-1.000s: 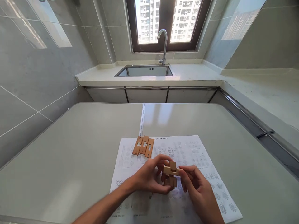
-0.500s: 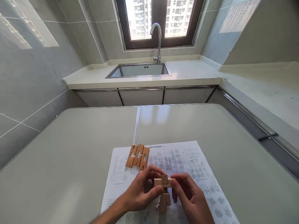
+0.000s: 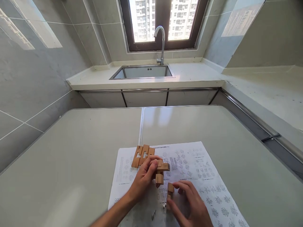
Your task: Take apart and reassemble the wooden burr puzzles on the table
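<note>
My left hand (image 3: 144, 180) is closed around a small cluster of interlocked, notched wooden puzzle pieces (image 3: 163, 167), held above the printed sheet. Lower and to its right, my right hand (image 3: 190, 201) has its thumb and index finger on a separate notched wooden puzzle piece (image 3: 170, 188), whose lower part the thumb partly covers. A gap separates this piece from the cluster. Just beyond my left hand lie several flat wooden slotted plates (image 3: 136, 157) side by side, the rightmost partly hidden by my fingers.
Beneath my hands lies a printed paper sheet (image 3: 203, 164) with puzzle drawings, on a pale table (image 3: 90, 151) with a seam down its middle. A small white object (image 3: 164, 206) sits near my right thumb. Behind the table is a counter with a sink (image 3: 142, 72) and faucet (image 3: 163, 44).
My hands have moved apart. The left has lifted the cluster away and up the sheet, turning it. The right has let go of the cluster and moved down to the separate wooden piece.
</note>
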`<action>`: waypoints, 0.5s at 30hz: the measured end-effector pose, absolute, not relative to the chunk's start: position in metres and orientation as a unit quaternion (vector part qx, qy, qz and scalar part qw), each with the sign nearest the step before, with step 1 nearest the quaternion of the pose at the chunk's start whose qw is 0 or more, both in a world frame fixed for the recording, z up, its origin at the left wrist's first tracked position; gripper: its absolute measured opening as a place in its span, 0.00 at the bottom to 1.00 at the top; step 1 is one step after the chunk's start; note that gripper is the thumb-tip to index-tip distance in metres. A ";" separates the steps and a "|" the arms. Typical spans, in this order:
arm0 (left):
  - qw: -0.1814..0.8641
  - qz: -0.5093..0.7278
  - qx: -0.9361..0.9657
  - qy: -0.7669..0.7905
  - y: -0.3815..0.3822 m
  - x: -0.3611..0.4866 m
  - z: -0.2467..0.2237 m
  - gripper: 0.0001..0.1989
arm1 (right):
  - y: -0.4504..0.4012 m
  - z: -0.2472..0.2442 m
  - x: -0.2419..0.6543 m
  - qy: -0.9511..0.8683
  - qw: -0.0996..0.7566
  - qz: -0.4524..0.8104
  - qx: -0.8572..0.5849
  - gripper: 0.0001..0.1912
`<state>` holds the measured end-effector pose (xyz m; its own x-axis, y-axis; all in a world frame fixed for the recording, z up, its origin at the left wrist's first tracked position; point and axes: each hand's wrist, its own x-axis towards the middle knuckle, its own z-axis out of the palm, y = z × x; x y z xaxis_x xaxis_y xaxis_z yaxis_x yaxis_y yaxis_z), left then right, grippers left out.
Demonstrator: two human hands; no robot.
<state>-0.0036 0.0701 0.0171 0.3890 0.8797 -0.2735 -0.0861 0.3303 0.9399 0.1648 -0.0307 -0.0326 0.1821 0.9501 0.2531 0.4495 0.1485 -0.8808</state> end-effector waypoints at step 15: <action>0.766 0.326 0.460 0.308 0.074 -0.009 0.000 0.40 | -0.035 -0.046 0.166 -0.641 0.447 0.202 -0.590 0.11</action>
<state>-0.0095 0.0739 0.0004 0.5976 0.7832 -0.1717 -0.2162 0.3635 0.9061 0.1663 -0.0355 -0.0462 0.0952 0.9377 0.3341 0.5762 0.2218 -0.7866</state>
